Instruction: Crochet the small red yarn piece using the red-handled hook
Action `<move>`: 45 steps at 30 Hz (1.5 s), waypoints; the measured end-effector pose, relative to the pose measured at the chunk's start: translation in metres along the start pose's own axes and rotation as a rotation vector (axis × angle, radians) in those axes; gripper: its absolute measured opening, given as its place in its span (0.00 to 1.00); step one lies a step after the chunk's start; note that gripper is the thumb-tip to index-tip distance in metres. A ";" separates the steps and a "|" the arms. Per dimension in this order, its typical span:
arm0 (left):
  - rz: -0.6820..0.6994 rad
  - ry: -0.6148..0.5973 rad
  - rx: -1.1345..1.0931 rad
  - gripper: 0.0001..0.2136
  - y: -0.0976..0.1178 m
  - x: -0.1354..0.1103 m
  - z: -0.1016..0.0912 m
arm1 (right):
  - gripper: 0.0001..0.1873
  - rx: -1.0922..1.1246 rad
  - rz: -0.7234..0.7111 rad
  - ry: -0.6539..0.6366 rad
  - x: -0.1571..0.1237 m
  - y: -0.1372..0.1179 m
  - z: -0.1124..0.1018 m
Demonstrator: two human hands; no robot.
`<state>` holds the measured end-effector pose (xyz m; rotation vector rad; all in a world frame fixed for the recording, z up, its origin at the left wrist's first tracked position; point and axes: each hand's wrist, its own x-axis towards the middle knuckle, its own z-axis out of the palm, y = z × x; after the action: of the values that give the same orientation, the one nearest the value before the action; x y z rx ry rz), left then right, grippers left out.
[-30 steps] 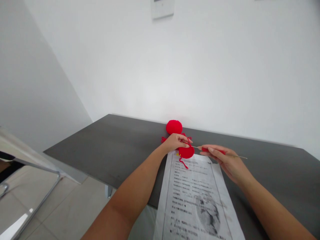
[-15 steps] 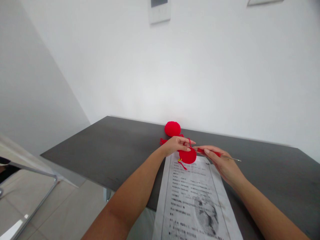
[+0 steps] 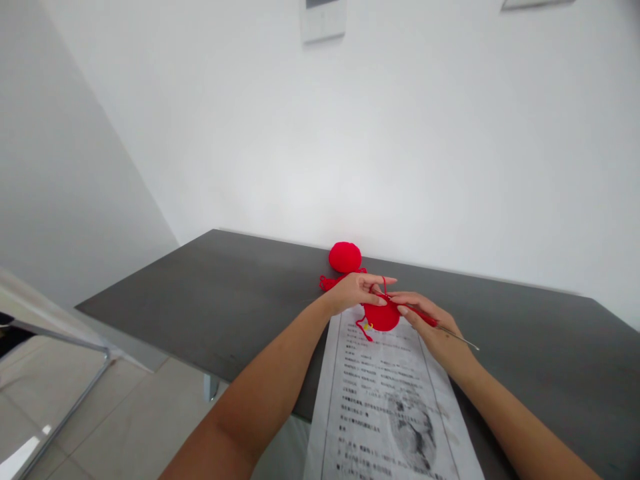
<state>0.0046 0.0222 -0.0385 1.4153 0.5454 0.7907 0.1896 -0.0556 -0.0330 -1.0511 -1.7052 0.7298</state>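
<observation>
My left hand (image 3: 354, 292) pinches the upper edge of a round red crochet piece (image 3: 383, 317), with a strand of red yarn running over its raised index finger. A yellow stitch marker (image 3: 369, 327) and a loose red tail hang at the piece's lower left. In my right hand (image 3: 434, 330) is a crochet hook (image 3: 427, 319) with a red grip; its thin metal end sticks out toward the lower right. The hook's tip is at the top edge of the piece, partly hidden by fingers. Behind my left hand sits a red yarn ball (image 3: 345, 257).
A printed sheet (image 3: 370, 413) lies under the work and reaches over the dark table's (image 3: 240, 293) near edge. Loose red yarn (image 3: 329, 283) lies by the ball. A white wall (image 3: 400, 147) stands behind the table. At left is a metal-framed chair (image 3: 75, 400).
The crochet piece has shifted slightly right. My right hand has moved a little left and closer to my left hand, and the hook's outer end now points lower.
</observation>
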 end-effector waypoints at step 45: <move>-0.081 0.083 -0.249 0.21 0.003 -0.002 0.017 | 0.11 -0.308 -0.180 0.016 -0.004 -0.002 -0.005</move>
<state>0.0154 0.0100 -0.0341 1.1296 0.5442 0.8250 0.1948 -0.0604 -0.0312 -1.0875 -1.9096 0.3498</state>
